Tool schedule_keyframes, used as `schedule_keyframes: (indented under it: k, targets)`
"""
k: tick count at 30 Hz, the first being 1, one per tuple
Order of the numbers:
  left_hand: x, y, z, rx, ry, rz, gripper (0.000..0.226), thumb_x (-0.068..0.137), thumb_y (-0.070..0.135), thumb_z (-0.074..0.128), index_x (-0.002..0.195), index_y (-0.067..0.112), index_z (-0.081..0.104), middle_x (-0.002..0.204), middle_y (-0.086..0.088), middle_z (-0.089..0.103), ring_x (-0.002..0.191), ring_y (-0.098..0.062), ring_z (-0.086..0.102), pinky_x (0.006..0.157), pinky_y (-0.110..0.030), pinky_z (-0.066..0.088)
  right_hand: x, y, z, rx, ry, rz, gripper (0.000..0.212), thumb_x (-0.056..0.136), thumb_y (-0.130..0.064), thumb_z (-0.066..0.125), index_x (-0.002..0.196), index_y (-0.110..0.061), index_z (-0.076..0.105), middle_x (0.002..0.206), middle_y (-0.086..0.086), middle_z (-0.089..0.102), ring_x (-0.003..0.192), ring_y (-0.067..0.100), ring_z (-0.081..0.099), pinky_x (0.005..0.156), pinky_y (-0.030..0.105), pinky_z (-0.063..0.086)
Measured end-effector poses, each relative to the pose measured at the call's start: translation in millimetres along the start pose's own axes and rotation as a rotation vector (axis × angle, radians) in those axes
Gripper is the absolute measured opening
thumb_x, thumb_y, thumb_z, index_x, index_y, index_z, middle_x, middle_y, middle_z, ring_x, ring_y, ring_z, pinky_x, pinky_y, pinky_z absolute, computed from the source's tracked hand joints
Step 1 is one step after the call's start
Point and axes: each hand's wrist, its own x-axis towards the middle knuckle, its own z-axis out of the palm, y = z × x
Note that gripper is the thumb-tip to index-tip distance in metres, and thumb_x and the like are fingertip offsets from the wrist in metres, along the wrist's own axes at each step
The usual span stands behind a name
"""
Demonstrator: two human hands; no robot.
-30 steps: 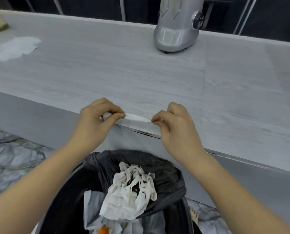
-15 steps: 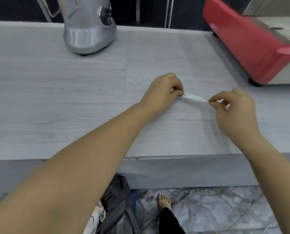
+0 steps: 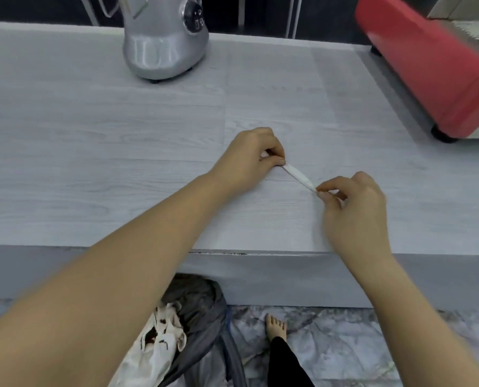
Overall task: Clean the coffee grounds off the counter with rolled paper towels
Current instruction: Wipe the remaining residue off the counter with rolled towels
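A thin rolled white paper towel [image 3: 299,176] lies stretched on the pale wood-grain counter [image 3: 121,141], right of centre. My left hand [image 3: 252,155] pinches its far left end. Its near right end is pinched between the thumb and finger of my right hand [image 3: 352,199]. The roll slants from upper left down to lower right and rests against the counter surface. I cannot make out any coffee grounds on the counter near the roll.
A silver appliance [image 3: 163,37] stands at the back of the counter. A red machine [image 3: 433,68] occupies the right end. Below the counter edge a black-lined bin [image 3: 202,303] holds crumpled stained paper towels [image 3: 160,339]. A bare foot [image 3: 276,326] rests on the marbled floor.
Both hands carried the rolled towel from the counter's front edge above the bin to the right and further onto the counter. In the last half second the roll tilted, its right end nearer me.
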Motion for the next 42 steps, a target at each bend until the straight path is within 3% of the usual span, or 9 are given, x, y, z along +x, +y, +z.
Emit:
schedule_keyframes:
  k: [4,10,15,19,25,30,35,39,42]
  targets:
    - [-54.9,-25.8,-52.1,0.047,0.084,-0.099,0.004,0.086,0.010,0.073,0.088,0.009,0.076,0.088,0.002,0.064,0.081,-0.008,0.060,0.073,-0.011,0.044,-16.4,-50.5,33.3,0.050,-0.088,-0.102,0.018,0.086,0.002,0.062,0.087,-0.013,0.073,0.079,0.003,0.046,0.079,0.023,0.049,0.062,0.023,0.031]
    - [-149.9,-55.3,-122.6,0.132,0.243,-0.247,0.003,0.086,0.010,0.073,0.087,0.010,0.076,0.086,0.000,0.065,0.081,-0.002,0.058,0.073,-0.007,0.037,-48.6,-128.7,79.6,0.153,-0.179,-0.278,0.019,0.083,0.005,0.062,0.085,-0.010,0.073,0.077,0.002,0.045,0.079,0.026,0.051,0.067,0.034,0.041]
    - [-233.6,-62.9,-171.4,0.235,0.360,-0.364,0.003,0.086,0.011,0.073,0.086,0.009,0.076,0.085,-0.002,0.067,0.078,-0.002,0.056,0.070,-0.005,0.036,-77.3,-185.6,113.5,0.242,-0.316,-0.373,0.020,0.085,0.004,0.060,0.086,-0.010,0.073,0.079,0.002,0.045,0.084,0.027,0.051,0.069,0.033,0.041]
    - [-282.1,-57.5,-184.6,0.229,0.461,-0.437,0.004,0.087,0.011,0.072,0.086,0.009,0.076,0.086,-0.001,0.065,0.080,-0.001,0.057,0.072,-0.008,0.037,-92.6,-208.0,124.6,0.253,-0.400,-0.462,0.018,0.086,0.001,0.061,0.085,-0.013,0.073,0.079,-0.002,0.043,0.085,0.024,0.051,0.070,0.023,0.031]
    - [-341.4,-50.0,-139.3,0.151,0.550,-0.586,0.002,0.087,0.013,0.074,0.086,0.013,0.076,0.081,0.000,0.066,0.079,-0.011,0.058,0.069,-0.019,0.041,-145.9,-177.5,123.9,0.315,-0.431,-0.561,0.012,0.086,-0.003,0.066,0.090,-0.012,0.074,0.076,-0.002,0.047,0.079,0.018,0.047,0.065,0.019,0.032]
    - [-378.2,-46.9,-78.9,0.103,0.598,-0.756,0.005,0.085,0.014,0.075,0.088,0.017,0.077,0.083,0.010,0.068,0.082,-0.005,0.062,0.072,-0.011,0.043,-187.6,-142.5,145.8,0.314,-0.566,-0.325,0.010,0.080,-0.015,0.076,0.089,-0.018,0.073,0.080,-0.006,0.067,0.073,0.012,0.062,0.067,0.031,0.053]
    - [-389.3,-41.7,-28.6,0.088,0.587,-0.919,0.008,0.085,0.013,0.075,0.089,0.020,0.077,0.082,0.015,0.069,0.080,0.004,0.062,0.072,-0.008,0.048,-206.7,-130.3,171.4,0.193,-0.750,-0.098,0.007,0.085,-0.013,0.069,0.085,-0.020,0.068,0.073,-0.009,0.067,0.068,0.009,0.063,0.065,0.035,0.056]
    - [-393.3,-48.9,2.5,0.155,0.511,-0.965,0.010,0.087,0.016,0.072,0.093,0.023,0.076,0.084,0.013,0.073,0.079,-0.004,0.066,0.074,-0.032,0.057,-217.3,-125.2,187.1,0.125,-0.842,-0.054,0.025,0.086,0.003,0.049,0.092,-0.018,0.062,0.081,0.003,0.065,0.075,0.020,0.061,0.066,0.039,0.054]
    - [-394.2,-54.2,15.7,0.267,0.441,-0.967,0.016,0.084,0.011,0.072,0.090,0.026,0.071,0.072,0.012,0.070,0.066,-0.010,0.063,0.071,-0.041,0.054,-224.6,-122.4,191.4,0.049,-0.912,-0.156,0.029,0.085,0.006,0.047,0.100,-0.018,0.057,0.092,0.007,0.059,0.087,0.020,0.054,0.071,0.032,0.049]
